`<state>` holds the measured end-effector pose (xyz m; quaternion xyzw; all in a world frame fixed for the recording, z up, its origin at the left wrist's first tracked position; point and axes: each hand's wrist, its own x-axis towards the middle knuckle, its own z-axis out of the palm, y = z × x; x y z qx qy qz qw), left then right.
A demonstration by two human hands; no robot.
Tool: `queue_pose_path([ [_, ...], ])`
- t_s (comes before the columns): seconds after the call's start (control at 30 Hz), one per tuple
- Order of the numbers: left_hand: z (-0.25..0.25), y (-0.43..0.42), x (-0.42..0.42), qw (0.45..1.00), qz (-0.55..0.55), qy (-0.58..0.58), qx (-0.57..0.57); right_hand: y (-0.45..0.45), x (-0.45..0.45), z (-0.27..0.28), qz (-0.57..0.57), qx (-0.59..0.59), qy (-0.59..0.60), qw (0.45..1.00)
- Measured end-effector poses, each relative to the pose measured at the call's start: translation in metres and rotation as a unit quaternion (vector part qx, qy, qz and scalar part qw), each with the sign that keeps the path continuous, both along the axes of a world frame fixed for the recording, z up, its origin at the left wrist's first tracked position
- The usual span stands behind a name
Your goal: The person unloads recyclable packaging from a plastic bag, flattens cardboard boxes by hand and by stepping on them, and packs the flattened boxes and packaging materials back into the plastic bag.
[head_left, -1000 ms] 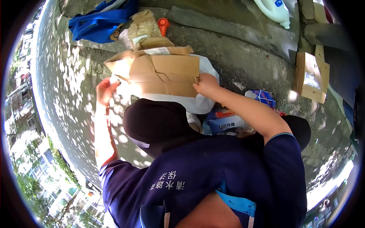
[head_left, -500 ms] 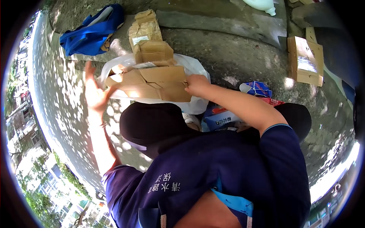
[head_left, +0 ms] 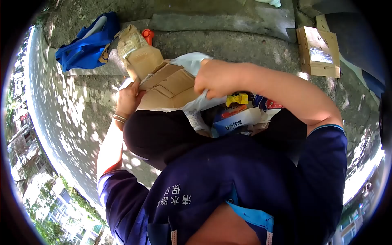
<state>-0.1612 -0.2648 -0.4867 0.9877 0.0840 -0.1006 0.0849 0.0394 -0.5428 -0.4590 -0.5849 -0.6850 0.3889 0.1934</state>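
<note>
A flattened brown cardboard box point(head_left: 175, 87) lies inside a white plastic bag point(head_left: 190, 61) in front of my knees. My right hand point(head_left: 216, 78) is closed on the bag at its right side, with a fold of plastic hanging below the fingers. At the left, my left hand point(head_left: 129, 98) has its fingers bent round the edge beside the cardboard; whether it grips bag, cardboard or both is unclear. Another crumpled cardboard piece point(head_left: 145, 60) sticks up at the far edge of the bag.
A blue cloth bag point(head_left: 87, 47) lies at the far left, and an orange fan-shaped object point(head_left: 147, 36) beyond the cardboard. Near my legs are a blue-white box point(head_left: 234, 122) and a yellow packet point(head_left: 237, 99). A brown carton point(head_left: 320, 51) sits at the right.
My right hand has gone from the cardboard's edge to the bag and pulled it up. My left hand, spread open half a second ago, has closed at the left edge. The yellow packet has come into view.
</note>
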Motion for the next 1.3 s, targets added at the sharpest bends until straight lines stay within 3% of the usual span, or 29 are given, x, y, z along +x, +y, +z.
queue_pose_path([
  [0.03,-0.007,0.015,0.0,1.0,-0.003,-0.002,0.003,0.006,-0.007,0.004,0.037,0.044,-0.046,0.997],
  [0.07,-0.02,0.041,-0.005,0.999,0.023,-0.049,0.0,0.006,-0.022,-0.002,0.032,0.091,0.015,0.995],
  [0.1,-0.029,0.055,-0.007,0.994,0.049,-0.095,-0.004,0.008,-0.038,-0.003,0.034,0.027,0.037,0.998],
  [0.17,0.025,0.026,0.024,0.986,0.069,-0.055,0.144,0.007,-0.055,-0.003,0.108,0.023,0.038,0.993],
  [0.23,0.027,0.024,0.025,0.99,0.039,-0.068,0.121,0.006,-0.053,-0.002,0.112,0.012,0.041,0.993],
  [0.3,0.011,0.027,0.016,0.998,-0.005,0.005,0.065,0.005,-0.027,-0.003,0.018,0.055,0.054,0.997],
  [0.33,0.009,0.012,0.014,0.995,-0.043,-0.057,-0.063,0.006,-0.01,-0.01,-0.014,0.046,0.023,0.999],
  [0.37,0.006,0.004,0.012,0.994,-0.108,-0.013,-0.022,0.007,0.005,-0.016,-0.047,0.036,-0.009,0.998],
  [0.4,0.003,-0.001,0.01,0.994,-0.103,0.019,-0.044,0.008,0.021,0.001,-0.027,-0.035,-0.082,0.996],
  [0.53,0.002,0.0,0.018,0.991,-0.067,0.086,-0.081,0.005,-0.007,-0.009,0.057,-0.148,-0.078,0.984],
  [0.63,-0.014,0.007,0.022,0.989,-0.062,0.099,-0.091,0.011,-0.055,-0.023,0.008,-0.019,-0.034,0.999],
  [0.7,-0.022,0.011,0.03,0.99,-0.12,0.059,-0.054,0.023,-0.092,-0.054,-0.034,-0.007,0.004,0.999],
  [0.77,-0.023,0.015,0.04,0.988,-0.082,0.098,-0.081,0.032,-0.122,-0.103,-0.077,0.007,0.042,0.996],
  [0.83,-0.021,0.016,0.047,0.974,-0.007,0.177,-0.139,0.039,-0.145,-0.155,-0.08,-0.016,-0.088,0.993],
  [0.87,-0.015,0.008,0.048,0.976,0.005,0.163,-0.143,0.046,-0.152,-0.169,-0.082,-0.016,-0.09,0.992],
  [0.97,-0.021,0.01,0.037,0.976,-0.073,0.135,-0.154,0.048,-0.165,-0.178,-0.155,-0.068,-0.121,0.978],
  [1.0,-0.019,0.01,0.034,0.979,-0.053,0.171,-0.102,0.044,-0.148,-0.171,-0.137,-0.09,-0.136,0.977],
  [1.1,-0.021,0.008,0.028,0.98,-0.131,0.107,-0.101,0.031,-0.077,-0.132,-0.074,-0.155,-0.18,0.969],
  [1.2,-0.039,0.008,0.025,0.986,-0.135,0.074,-0.063,0.019,-0.047,-0.069,-0.013,-0.207,-0.192,0.959],
  [1.23,-0.04,0.005,0.026,0.987,-0.138,0.061,-0.049,0.016,-0.037,-0.036,0.045,-0.21,-0.117,0.97],
  [1.3,-0.023,-0.004,0.042,0.984,-0.086,0.153,-0.018,0.013,-0.04,-0.011,0.132,-0.197,0.037,0.971],
])
